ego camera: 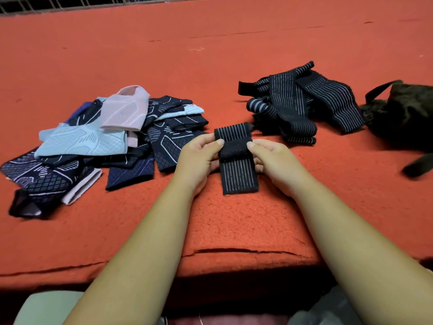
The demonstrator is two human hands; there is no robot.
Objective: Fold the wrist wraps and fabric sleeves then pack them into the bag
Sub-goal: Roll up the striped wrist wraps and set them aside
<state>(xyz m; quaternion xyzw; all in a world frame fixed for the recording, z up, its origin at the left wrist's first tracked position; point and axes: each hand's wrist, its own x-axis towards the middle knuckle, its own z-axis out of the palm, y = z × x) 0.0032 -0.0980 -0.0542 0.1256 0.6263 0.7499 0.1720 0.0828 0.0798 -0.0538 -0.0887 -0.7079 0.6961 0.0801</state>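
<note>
A black wrist wrap (pixel 237 174) with thin pale stripes lies lengthwise on the red felt surface (pixel 210 73) in the middle, its far part doubled over. My left hand (pixel 199 158) pinches its left edge at the fold, thumb on top. My right hand (pixel 274 158) pinches the right edge the same way. A heap of other striped black wrist wraps (pixel 302 104) lies beyond, to the right. A pile of fabric sleeves (pixel 98 141) in dark navy, pale blue and pink sits to the left. The dark bag (pixel 405 113) slumps at the far right.
A loose dark strap (pixel 419 165) of the bag lies on the felt at the right. The felt's front edge (pixel 234 252) runs just below my forearms. A metal railing (pixel 70 3) lines the far top edge.
</note>
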